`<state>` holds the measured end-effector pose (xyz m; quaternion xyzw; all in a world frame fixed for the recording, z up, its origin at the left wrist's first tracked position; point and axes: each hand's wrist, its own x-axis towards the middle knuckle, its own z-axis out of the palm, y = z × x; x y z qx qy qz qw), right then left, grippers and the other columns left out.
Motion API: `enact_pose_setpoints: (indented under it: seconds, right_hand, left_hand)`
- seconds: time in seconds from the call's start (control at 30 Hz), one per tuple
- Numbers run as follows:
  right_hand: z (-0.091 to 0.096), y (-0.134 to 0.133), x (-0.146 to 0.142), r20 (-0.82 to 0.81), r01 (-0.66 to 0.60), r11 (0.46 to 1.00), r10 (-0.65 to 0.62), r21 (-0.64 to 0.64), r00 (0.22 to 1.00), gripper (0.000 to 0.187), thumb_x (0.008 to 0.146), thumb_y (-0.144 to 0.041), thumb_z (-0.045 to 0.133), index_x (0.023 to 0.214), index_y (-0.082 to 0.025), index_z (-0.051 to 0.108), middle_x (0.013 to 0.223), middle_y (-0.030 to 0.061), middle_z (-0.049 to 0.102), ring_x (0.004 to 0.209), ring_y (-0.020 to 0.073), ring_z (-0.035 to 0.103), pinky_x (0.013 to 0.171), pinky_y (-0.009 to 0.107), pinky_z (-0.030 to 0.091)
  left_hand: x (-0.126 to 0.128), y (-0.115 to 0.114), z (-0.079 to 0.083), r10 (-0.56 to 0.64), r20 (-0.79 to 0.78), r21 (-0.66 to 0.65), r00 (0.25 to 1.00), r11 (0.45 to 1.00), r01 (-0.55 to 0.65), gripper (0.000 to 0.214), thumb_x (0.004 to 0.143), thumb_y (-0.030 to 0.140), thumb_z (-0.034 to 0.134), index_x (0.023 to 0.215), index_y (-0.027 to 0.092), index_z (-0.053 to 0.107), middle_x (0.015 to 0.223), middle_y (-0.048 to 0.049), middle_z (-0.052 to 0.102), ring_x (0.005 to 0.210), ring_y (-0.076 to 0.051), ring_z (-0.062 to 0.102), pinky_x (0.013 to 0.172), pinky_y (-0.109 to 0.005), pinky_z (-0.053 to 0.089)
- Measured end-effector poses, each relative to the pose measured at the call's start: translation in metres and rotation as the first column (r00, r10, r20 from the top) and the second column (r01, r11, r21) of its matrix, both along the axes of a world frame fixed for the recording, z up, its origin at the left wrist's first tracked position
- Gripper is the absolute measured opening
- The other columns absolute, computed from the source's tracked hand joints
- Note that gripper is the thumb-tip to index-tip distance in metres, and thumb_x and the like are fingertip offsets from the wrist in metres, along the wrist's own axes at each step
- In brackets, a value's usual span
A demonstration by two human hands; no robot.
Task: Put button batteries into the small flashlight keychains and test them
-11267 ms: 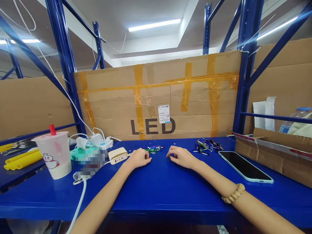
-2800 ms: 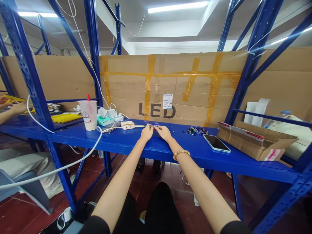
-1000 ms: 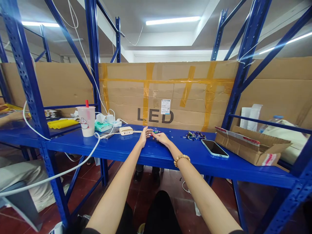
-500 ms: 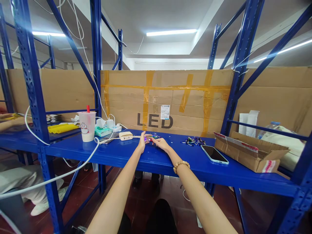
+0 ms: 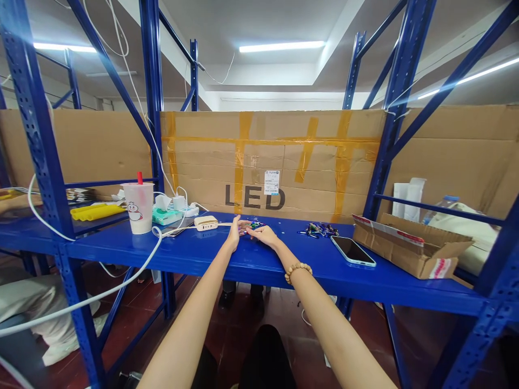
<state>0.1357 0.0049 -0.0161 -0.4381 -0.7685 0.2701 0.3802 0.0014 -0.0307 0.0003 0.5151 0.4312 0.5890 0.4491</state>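
Observation:
Both my arms reach far forward to the back of the blue shelf top (image 5: 259,262). My left hand (image 5: 234,233) stands on its edge with the fingers stretched out, palm turned toward the right hand. My right hand (image 5: 263,235), with a bead bracelet (image 5: 297,269) on its wrist, is pinched closed just beside that palm; what it holds is too small to make out. A little heap of small coloured metal pieces (image 5: 255,224) lies right behind both hands. A second heap of such pieces (image 5: 318,230) lies further right.
A phone (image 5: 352,251) and an open cardboard box (image 5: 409,249) lie to the right. A power bank (image 5: 206,222), tissue pack (image 5: 165,216), power strip (image 5: 187,208), lidded cup (image 5: 139,208) and yellow tubes (image 5: 93,212) stand left. A taped "LED" carton (image 5: 316,162) walls the back. Blue rack posts (image 5: 152,97) flank the shelf.
The view has pulled back from the shelf since the earliest frame. My left hand has gone from curled on the shelf to upright with its fingers out, and my right hand has closed in beside its palm.

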Motion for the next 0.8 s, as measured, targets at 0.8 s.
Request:
enact_pose_setpoints:
  seconds: [0.8]
  right_hand:
    - [0.0008, -0.0003, 0.0003, -0.041, -0.031, 0.999, 0.033, 0.034, 0.999, 0.054, 0.068, -0.065, 0.051, 0.072, -0.016, 0.074, 0.05, -0.0008, 0.051, 0.053, 0.0103, 0.043, 0.051, 0.023, 0.033]
  left_hand:
    - [0.0005, -0.0017, 0.0012, 0.011, 0.105, -0.003, 0.994, 1.0, -0.011, 0.054, 0.079, 0.049, 0.026, 0.073, 0.013, 0.065, 0.071, -0.0068, 0.064, 0.072, -0.018, 0.055, 0.066, -0.026, 0.038]
